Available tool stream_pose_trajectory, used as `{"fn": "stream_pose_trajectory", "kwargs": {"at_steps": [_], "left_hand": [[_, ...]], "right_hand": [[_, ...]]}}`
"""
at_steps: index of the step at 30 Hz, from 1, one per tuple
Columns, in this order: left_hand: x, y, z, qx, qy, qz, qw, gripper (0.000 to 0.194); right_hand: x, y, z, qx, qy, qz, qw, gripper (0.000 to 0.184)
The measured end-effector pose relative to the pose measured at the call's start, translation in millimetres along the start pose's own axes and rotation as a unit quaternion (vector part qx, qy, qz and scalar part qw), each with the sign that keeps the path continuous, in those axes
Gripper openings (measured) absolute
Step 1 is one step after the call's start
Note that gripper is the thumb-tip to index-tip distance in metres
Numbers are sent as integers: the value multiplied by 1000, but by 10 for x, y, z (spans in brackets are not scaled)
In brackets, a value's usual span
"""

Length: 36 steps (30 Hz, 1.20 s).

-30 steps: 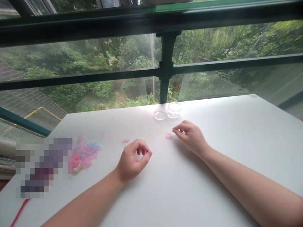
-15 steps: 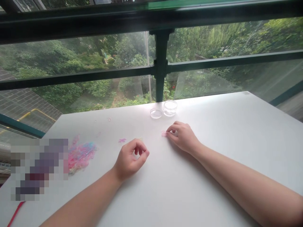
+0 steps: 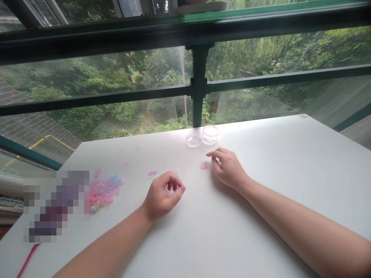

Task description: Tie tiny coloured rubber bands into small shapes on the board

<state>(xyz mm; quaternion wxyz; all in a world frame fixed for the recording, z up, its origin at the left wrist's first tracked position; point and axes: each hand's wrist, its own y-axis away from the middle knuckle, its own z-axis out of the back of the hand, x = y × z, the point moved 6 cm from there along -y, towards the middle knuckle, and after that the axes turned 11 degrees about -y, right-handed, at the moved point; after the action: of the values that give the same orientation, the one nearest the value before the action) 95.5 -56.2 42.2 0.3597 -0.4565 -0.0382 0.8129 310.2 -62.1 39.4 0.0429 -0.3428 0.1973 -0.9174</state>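
My left hand (image 3: pixel 165 195) hovers over the middle of the table, thumb and forefinger tips pressed together. Anything in that pinch is too small to make out. My right hand (image 3: pixel 227 165) is open, its forefinger stretched out apart from the thumb, and nothing shows between them. Just left of its fingers lies a small pink cluster of rubber bands (image 3: pixel 204 165). A purple cluster of rubber bands (image 3: pixel 152 173) rests beyond my left hand, and a pale yellowish bit peeks out behind that hand. Farther left spreads a mixed pile of pink and blue rubber bands (image 3: pixel 106 191).
A clear round jar (image 3: pixel 210 135) and its clear lid (image 3: pixel 193 141) stand at the far edge of the white table (image 3: pixel 278 154), by the window. Single loose bands (image 3: pixel 136 148) lie at the back left. A blurred-out item (image 3: pixel 58 208) and a red cord (image 3: pixel 27 260) occupy the left side.
My right hand has let go of the pink cluster and drawn slightly back, its fingers parting. My left hand keeps its pinch. The whole view has shifted slightly.
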Motion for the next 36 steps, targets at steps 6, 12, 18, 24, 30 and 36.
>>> {"fn": "stream_pose_trajectory", "kwargs": {"at_steps": [6,12,18,24,30,36], "left_hand": [[-3,-7,-1,0,-3,0,1000,7],[-14,-10,-9,-2,-11,-6,1000,6],[-18,-8,-18,4,-7,-9,1000,7],[-8,-4,-22,4,-4,-10,1000,7],[-5,-6,-21,4,-4,-11,1000,7],[-5,-7,-19,-1,-6,-12,1000,8]], "right_hand": [[67,26,-56,42,38,12,998,22],[133,54,-145,86,61,19,994,21],[110,41,-165,80,69,32,994,19],[112,16,-169,83,78,43,993,18],[108,17,-182,87,82,41,992,19],[113,36,-168,70,81,47,993,19]]}}
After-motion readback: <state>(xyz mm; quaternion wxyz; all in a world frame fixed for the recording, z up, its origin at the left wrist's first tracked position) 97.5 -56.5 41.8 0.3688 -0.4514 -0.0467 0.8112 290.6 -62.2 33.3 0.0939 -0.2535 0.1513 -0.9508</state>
